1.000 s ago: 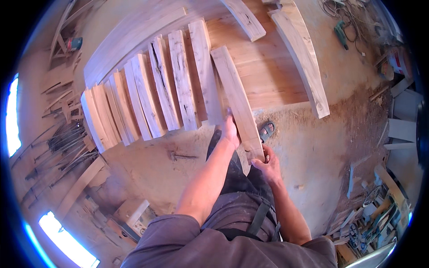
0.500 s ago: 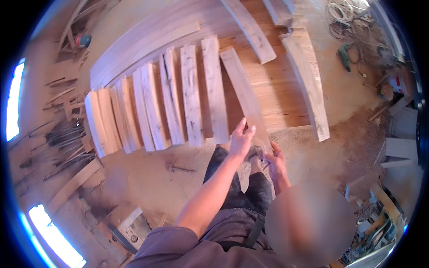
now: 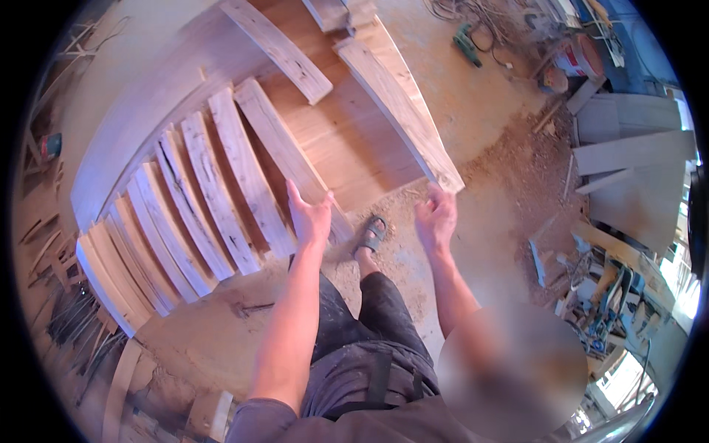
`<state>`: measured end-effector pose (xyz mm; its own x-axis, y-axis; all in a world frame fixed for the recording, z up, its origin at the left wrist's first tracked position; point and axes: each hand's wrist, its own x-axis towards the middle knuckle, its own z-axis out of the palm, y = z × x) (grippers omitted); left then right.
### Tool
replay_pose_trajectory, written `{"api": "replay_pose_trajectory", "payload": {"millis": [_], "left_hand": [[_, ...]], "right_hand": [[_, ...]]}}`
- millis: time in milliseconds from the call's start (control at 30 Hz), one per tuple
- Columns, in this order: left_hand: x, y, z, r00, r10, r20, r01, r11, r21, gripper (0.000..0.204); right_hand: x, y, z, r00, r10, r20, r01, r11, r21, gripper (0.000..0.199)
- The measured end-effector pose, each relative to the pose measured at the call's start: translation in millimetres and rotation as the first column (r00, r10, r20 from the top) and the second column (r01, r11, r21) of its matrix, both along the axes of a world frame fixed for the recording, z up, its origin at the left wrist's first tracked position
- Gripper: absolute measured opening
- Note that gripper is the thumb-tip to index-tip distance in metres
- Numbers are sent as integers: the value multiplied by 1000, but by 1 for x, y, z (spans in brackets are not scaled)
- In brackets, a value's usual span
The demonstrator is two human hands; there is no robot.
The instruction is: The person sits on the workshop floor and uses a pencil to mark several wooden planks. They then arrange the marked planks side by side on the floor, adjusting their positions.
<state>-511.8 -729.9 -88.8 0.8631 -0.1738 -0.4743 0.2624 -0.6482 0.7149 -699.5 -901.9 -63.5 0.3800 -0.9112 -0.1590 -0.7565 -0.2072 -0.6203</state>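
My right hand (image 3: 437, 220), fingertips hidden, newly at 1 o'clock plank (image 3: 391, 99); my left hand (image 3: 311, 219) astride 11 o'clock board (image 3: 279, 135); both grips: I cannot tell.

Woodworking workshop, identifiable by rough planks (image 3: 216, 188) set in a row across the left part of a broad wooden panel (image 3: 358, 144), with a further beam (image 3: 399, 111) along its right edge; on the dusty floor (image 3: 473, 111) beyond that edge, a green power tool (image 3: 466, 44) near tangled cables (image 3: 484, 16); farther right, scattered brown debris (image 3: 509, 166), large grey boards (image 3: 628, 155) and a heap of scraps (image 3: 624, 295).
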Motion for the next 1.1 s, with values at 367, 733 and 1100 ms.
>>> {"api": "replay_pose_trajectory", "payload": {"millis": [367,733,1100], "left_hand": [[-12,-17,-13,984,-46,174,21,990,140,112],[34,-38,-18,913,-156,378,94,980,177,100],[37,-65,-9,900,-285,329,46,815,578,87]], "right_hand": [[-57,-108,-59,788,-584,197,288,631,721,36],[-66,-52,-64,783,-521,341,-26,520,854,42],[-21,30,-50,955,-241,170,214,963,163,61]]}}
